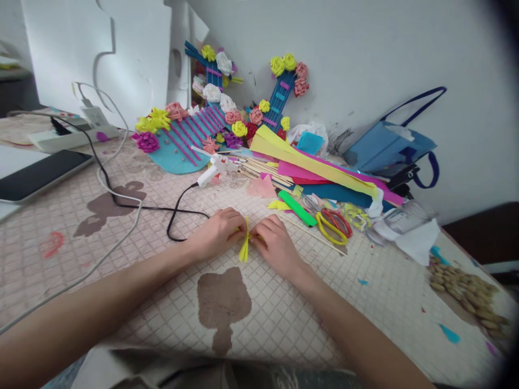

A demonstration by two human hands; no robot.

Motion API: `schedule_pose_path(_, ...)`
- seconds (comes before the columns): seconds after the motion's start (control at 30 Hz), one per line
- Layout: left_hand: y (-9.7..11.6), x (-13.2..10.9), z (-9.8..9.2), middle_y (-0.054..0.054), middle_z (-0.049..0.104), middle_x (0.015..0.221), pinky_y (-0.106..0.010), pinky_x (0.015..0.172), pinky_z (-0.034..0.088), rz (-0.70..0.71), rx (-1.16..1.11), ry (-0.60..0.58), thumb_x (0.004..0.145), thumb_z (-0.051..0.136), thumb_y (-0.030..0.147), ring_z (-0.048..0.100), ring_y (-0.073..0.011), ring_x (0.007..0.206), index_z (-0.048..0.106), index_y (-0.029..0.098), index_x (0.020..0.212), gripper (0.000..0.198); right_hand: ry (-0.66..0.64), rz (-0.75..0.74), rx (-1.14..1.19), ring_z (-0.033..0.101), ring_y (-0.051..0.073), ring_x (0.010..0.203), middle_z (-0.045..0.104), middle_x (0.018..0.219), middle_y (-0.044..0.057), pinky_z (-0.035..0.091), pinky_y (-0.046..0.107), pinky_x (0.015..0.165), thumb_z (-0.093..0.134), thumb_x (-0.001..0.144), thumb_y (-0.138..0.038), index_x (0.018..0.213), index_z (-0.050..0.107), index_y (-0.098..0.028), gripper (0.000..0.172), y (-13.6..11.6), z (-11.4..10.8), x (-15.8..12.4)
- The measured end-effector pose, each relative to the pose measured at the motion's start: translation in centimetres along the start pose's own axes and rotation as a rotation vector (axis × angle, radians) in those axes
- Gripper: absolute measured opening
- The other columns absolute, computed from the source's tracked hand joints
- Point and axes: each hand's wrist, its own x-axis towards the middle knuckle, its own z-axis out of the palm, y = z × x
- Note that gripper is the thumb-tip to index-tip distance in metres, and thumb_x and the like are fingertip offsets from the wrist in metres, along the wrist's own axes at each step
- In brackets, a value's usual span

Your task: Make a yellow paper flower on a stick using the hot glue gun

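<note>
Between my two hands is a small piece of yellow crepe paper point(244, 251), gathered at the middle and fanned out toward me. My left hand point(221, 232) pinches it from the left with closed fingers. From the right, my right hand point(275, 240) pinches it too, thumb and fingers pressed together. Both hands are held over the table near its middle. Just beyond them lies a white glue gun point(213, 170) with a black cord. A green utility knife point(298, 208) and yellow-handled scissors point(330, 229) rest to the right of my right hand.
Paper flowers point(239, 128) decorate blue guitar-like shapes point(190, 138) against the wall. Crepe paper strips point(312, 159) and thin wooden sticks point(263, 172) lie behind my hands. At left are a tablet point(44, 172), a power strip point(73, 138) and loose cables. Peanuts point(466, 292) and a blue bag point(389, 146) are at right.
</note>
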Motion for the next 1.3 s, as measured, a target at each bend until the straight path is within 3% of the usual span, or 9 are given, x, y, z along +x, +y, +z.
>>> schedule_pose_path(0.1,0.2,0.0,0.0,-0.004,0.061,0.079,-0.028,0.075,0.042,-0.017,0.015,0.003,0.084,0.052,0.010,0.054,-0.0167,0.081,0.056,0.015,0.079,0.008,0.018,0.027,-0.025,0.048,0.024,0.095,0.061,0.088,0.006,0.042,0.037,0.081,0.060,0.081,-0.015,0.084,0.059,-0.018,0.004,-0.2,0.2,0.0)
schedule_pose_path(0.23,0.3,-0.1,0.0,-0.003,0.061,0.079,-0.028,0.073,0.042,-0.021,0.036,0.004,0.083,0.053,0.011,0.054,-0.0165,0.080,0.056,0.015,0.077,0.008,0.051,0.057,-0.049,0.048,0.025,0.097,0.061,0.093,0.006,0.041,0.038,0.082,0.064,0.076,-0.020,0.088,0.060,-0.018,0.013,-0.6,0.4,0.0)
schedule_pose_path(0.37,0.2,-0.1,0.1,-0.003,0.061,0.077,-0.029,0.074,0.043,-0.024,0.042,0.007,0.083,0.053,0.010,0.054,-0.0164,0.079,0.057,0.015,0.078,0.008,0.042,0.063,-0.068,0.048,0.024,0.094,0.061,0.089,0.006,0.040,0.037,0.082,0.058,0.082,-0.020,0.083,0.059,-0.018,0.002,-0.6,0.6,-0.1)
schedule_pose_path(0.53,0.2,-0.2,0.0,-0.004,0.061,0.080,-0.029,0.074,0.043,-0.076,0.028,-0.014,0.082,0.053,0.008,0.055,-0.0168,0.080,0.057,0.015,0.079,0.008,0.019,0.047,-0.069,0.047,0.022,0.091,0.060,0.085,0.005,0.039,0.035,0.080,0.054,0.086,-0.015,0.078,0.057,-0.019,0.009,-0.3,0.7,-0.1)
schedule_pose_path(0.7,0.6,-0.2,-0.2,-0.004,0.062,0.084,-0.030,0.074,0.044,-0.098,-0.012,-0.048,0.085,0.056,0.019,0.056,-0.0173,0.082,0.057,0.016,0.085,0.004,0.033,0.030,-0.100,0.047,0.021,0.088,0.059,0.080,0.003,0.037,0.034,0.078,0.055,0.085,-0.015,0.074,0.055,-0.019,0.012,-0.1,0.4,0.0)
schedule_pose_path(0.93,1.9,-0.3,0.0,-0.006,0.061,0.094,-0.038,0.080,0.044,-0.180,0.077,-0.015,0.078,0.066,0.035,0.054,-0.0239,0.094,0.058,0.017,0.091,0.023,0.061,0.080,-0.104,0.049,0.021,0.087,0.061,0.079,0.003,0.036,0.034,0.075,0.059,0.079,-0.011,0.070,0.053,-0.019,0.013,0.0,0.7,0.1)
schedule_pose_path(1.2,2.5,-0.8,0.8,-0.006,0.060,0.101,-0.041,0.085,0.043,-0.236,0.044,0.031,0.072,0.066,0.029,0.051,-0.0255,0.101,0.053,0.018,0.098,0.030,0.065,0.086,-0.095,0.050,0.021,0.088,0.062,0.080,0.003,0.036,0.034,0.077,0.058,0.079,-0.012,0.071,0.054,-0.019,0.011,-0.1,0.8,0.1)
schedule_pose_path(1.3,2.4,-0.9,0.9,-0.005,0.060,0.104,-0.041,0.085,0.042,-0.244,0.030,0.027,0.070,0.061,0.019,0.050,-0.0252,0.102,0.049,0.018,0.101,0.033,0.064,0.091,-0.100,0.049,0.021,0.088,0.062,0.080,0.003,0.036,0.034,0.078,0.058,0.079,-0.012,0.072,0.055,-0.019,0.010,-0.1,0.7,0.1)
